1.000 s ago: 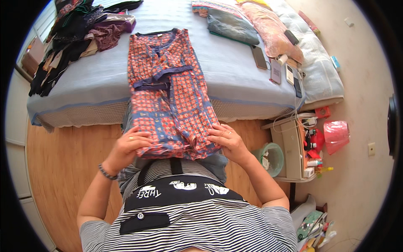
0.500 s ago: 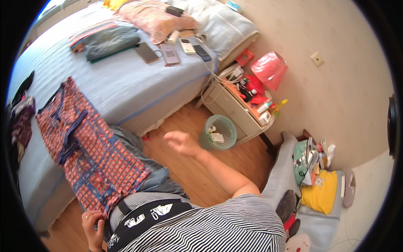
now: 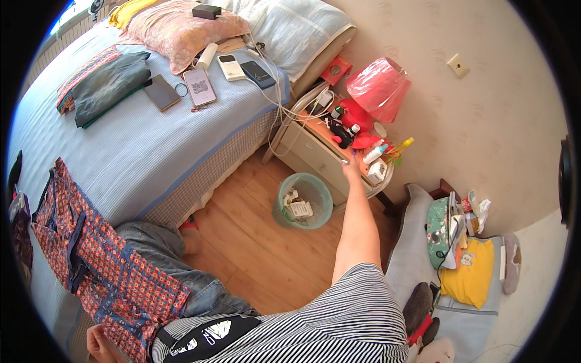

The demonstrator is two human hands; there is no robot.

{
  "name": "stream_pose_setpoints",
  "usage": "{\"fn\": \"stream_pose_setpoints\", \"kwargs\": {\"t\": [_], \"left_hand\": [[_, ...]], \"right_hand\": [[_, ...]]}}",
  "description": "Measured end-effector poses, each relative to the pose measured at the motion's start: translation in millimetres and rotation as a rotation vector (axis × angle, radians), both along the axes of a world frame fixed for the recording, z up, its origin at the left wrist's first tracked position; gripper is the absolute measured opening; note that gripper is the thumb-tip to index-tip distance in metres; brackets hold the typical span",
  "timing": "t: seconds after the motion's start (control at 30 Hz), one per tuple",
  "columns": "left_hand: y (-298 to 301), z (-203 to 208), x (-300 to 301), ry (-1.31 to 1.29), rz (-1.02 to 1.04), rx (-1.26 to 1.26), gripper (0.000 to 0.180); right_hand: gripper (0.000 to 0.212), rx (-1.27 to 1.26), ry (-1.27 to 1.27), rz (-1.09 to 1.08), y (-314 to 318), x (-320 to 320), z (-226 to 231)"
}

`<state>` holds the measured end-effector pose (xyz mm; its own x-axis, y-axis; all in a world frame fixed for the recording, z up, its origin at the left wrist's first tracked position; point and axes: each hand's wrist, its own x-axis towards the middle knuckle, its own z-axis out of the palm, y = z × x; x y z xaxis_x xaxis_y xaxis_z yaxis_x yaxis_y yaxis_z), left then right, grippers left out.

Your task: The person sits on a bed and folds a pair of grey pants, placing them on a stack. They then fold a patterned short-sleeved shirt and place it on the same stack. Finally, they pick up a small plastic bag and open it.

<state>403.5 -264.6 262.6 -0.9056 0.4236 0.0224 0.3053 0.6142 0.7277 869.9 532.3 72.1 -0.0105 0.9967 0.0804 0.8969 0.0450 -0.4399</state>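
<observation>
My right arm stretches out to the bedside cabinet (image 3: 315, 145). There my right hand (image 3: 351, 167) is closed at the cabinet's front edge, with a small pale thing at its fingertips too small to name. A white-and-teal bottle (image 3: 375, 152) and a white box (image 3: 377, 172) stand just right of it. A red patterned garment (image 3: 115, 266) with a dark blue tie (image 3: 77, 254) lies across the bed edge and my lap. Low at the left, my left hand (image 3: 101, 345) is curled beside the garment's lower edge; what its fingers hold, if anything, is hidden.
A pink-shaded lamp (image 3: 380, 88) stands behind cluttered small items. Below the cabinet is a teal waste bin (image 3: 324, 202) with litter inside. Phones (image 3: 200, 86), folded clothes (image 3: 112, 85) and white cables (image 3: 281, 112) lie on the bed (image 3: 175, 145). A yellow cushion (image 3: 469, 275) rests at right.
My right hand has moved from above the floor near the bin, out and right to the cabinet. My left hand has shifted lower and left in view. The whole view has turned somewhat.
</observation>
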Motion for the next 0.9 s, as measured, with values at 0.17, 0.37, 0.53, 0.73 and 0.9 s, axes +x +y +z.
{"fn": "stream_pose_setpoints", "kwargs": {"t": [0.17, 0.37, 0.53, 0.73, 0.9], "left_hand": [[19, 22, 11, -0.033, 0.123, -0.038, 0.030], [36, 50, 20, -0.053, 0.192, -0.101, 0.032], [35, 38, 15, -0.014, 0.131, -0.073, 0.034], [5, 12, -7, 0.142, -0.046, -0.183, 0.021], [-14, 1, 0, -0.035, 0.063, 0.156, 0.021]], "right_hand": [[0.069, -0.061, -0.049, 0.023, 27, 4, -1], [0.059, -0.217, -0.278, -0.077, 21, -12, 27], [0.037, 0.082, -0.347, -0.068, 0, -6, 21], [0.020, 0.563, -0.340, 0.068, -18, 4, 1], [0.033, 0.248, 0.925, -0.052, -49, -37, 12]]}}
